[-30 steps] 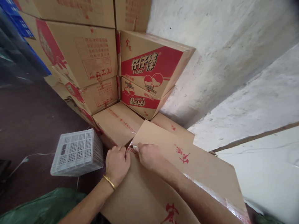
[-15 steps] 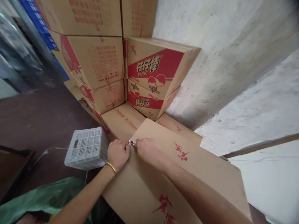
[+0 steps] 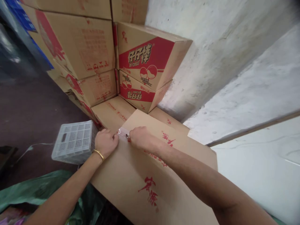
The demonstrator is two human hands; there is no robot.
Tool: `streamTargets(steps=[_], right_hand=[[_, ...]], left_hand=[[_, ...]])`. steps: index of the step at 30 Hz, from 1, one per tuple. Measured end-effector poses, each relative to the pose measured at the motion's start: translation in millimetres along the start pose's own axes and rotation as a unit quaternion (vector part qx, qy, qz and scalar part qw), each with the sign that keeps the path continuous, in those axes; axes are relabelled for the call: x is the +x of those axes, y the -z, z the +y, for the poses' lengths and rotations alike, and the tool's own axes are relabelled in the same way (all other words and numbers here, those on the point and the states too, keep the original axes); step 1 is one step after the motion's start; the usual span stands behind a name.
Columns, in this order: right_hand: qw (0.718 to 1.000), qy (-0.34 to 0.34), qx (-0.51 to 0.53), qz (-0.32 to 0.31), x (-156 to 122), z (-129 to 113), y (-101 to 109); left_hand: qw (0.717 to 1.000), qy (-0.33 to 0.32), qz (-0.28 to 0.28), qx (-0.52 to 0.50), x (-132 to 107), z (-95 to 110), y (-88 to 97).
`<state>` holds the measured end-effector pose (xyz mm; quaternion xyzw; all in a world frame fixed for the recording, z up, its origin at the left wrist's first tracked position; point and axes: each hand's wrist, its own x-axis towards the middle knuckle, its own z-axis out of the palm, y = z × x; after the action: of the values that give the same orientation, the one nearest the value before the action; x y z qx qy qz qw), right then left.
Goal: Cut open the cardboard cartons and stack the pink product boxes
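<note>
A large brown carton (image 3: 150, 175) with red characters lies tilted in front of me. Clear packing tape (image 3: 122, 132) runs over its far corner. My left hand (image 3: 106, 143), a gold bangle on the wrist, is closed on that corner's left edge, fingers curled against the tape. My right hand (image 3: 138, 137) is closed in a pinch on a small dark-tipped object at the tape, which I cannot make out. The two hands sit a few centimetres apart at the same corner.
Stacked cartons with red labels (image 3: 145, 62) rise behind, against a rough white wall (image 3: 222, 62). A white lattice plastic crate (image 3: 73, 142) lies on the dark floor to the left, with a thin cord beside it. Green plastic sheeting (image 3: 44, 190) lies at lower left.
The view has shifted so more of the near carton's top shows. Both hands remain at the taped corner, slightly further apart, with a wider patch of tape visible between them.
</note>
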<state>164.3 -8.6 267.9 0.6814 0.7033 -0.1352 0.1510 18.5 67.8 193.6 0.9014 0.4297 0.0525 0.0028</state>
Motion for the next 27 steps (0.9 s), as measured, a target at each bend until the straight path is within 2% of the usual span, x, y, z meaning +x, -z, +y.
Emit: streamTargets(steps=[4, 9, 13, 18, 27], right_hand=[[0.998, -0.021, 0.006, -0.063, -30.6, 22.3, -9.0], [0.996, -0.050, 0.035, -0.068, -61.5, 36.9, -28.8], [0.995, -0.052, 0.034, -0.079, -72.6, 41.0, -34.2], [0.996, -0.050, 0.048, -0.063, -83.6, 47.5, -42.7], [0.994, -0.061, 0.037, -0.083, -114.5, 56.4, -71.9]], left_hand=[[1.000, -0.002, 0.008, 0.019, 2.8, 0.7, 0.9], [0.999, 0.006, -0.001, 0.044, 5.7, 3.8, 4.0], [0.998, 0.006, -0.006, 0.055, 8.1, 5.8, 4.6], [0.998, 0.004, -0.019, 0.065, 8.7, 10.3, 9.1], [0.998, 0.007, -0.024, 0.051, 8.2, 9.8, 11.1]])
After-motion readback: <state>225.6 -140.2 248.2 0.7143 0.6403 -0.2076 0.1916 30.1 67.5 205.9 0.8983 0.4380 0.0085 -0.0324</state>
